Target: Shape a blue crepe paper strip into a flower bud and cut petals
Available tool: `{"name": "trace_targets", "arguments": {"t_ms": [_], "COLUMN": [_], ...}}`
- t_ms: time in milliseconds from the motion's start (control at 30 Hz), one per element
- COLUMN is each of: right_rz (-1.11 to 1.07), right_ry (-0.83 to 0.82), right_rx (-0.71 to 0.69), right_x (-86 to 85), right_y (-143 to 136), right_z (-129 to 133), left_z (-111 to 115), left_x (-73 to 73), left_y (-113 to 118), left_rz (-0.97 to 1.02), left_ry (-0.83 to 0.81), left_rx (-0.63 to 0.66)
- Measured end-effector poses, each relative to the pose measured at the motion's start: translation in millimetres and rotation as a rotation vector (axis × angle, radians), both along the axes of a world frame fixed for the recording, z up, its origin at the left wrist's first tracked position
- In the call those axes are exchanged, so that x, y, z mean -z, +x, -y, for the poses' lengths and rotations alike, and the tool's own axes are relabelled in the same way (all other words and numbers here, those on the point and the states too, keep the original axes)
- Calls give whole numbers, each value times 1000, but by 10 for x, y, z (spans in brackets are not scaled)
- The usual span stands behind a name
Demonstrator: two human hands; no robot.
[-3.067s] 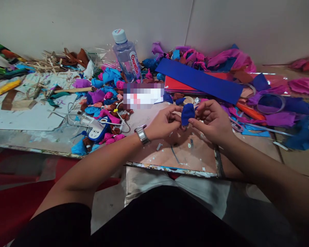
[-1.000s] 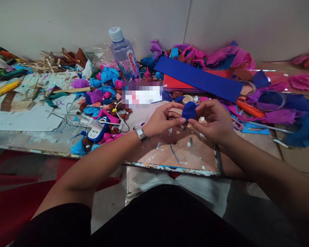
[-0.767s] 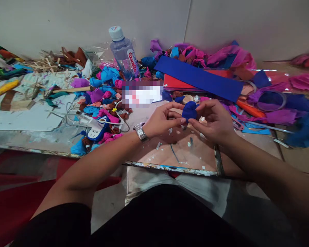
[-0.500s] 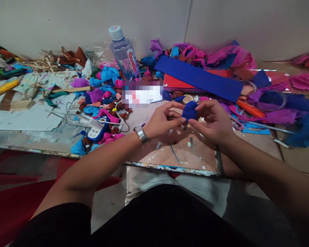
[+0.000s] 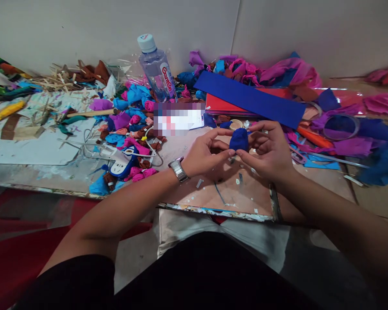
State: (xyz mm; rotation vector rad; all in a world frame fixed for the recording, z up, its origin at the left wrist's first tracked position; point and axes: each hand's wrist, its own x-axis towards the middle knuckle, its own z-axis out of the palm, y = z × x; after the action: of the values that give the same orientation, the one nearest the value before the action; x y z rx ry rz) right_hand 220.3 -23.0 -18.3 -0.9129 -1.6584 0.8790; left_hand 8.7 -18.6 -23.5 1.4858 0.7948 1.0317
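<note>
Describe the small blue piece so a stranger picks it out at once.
On the cluttered table, find the long blue strip. Nearer the wearer, the left hand and right hand meet at the small blue piece. Unlike that flat strip, it is compact, rounded and held by both hands.

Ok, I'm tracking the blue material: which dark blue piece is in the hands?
The small rounded piece, held between left hand and right hand; the long strip lies beyond them, crumpled pieces at far right.

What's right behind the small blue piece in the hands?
Past the blue piece, between the left hand and right hand, a round tan item and a small whitish bit show. The piece hides whatever lies directly behind it.
</note>
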Motion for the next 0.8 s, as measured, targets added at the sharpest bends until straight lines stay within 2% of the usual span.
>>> {"name": "trace_targets", "arguments": {"t_ms": [200,300,400,533,800], "right_rz": [-11,-30,-67,-65,-78], "right_ry": [-25,-73,-211,-389,-351], "right_rx": [11,27,8,-2,17], "right_x": [-37,-44,-36,-37,8], "right_y": [-1,2,14,19,11], "right_z": [34,26,-20,-68,-75], "left_z": [-10,-18,-17,-3,34], "left_x": [4,0,3,16,-47], "left_y": [-2,-9,-9,0,18], "left_rz": [-14,-28,-39,-48,-93], "left_ry": [-38,5,42,-27,-102], "left_rx": [0,-9,-30,-26,-22]}}
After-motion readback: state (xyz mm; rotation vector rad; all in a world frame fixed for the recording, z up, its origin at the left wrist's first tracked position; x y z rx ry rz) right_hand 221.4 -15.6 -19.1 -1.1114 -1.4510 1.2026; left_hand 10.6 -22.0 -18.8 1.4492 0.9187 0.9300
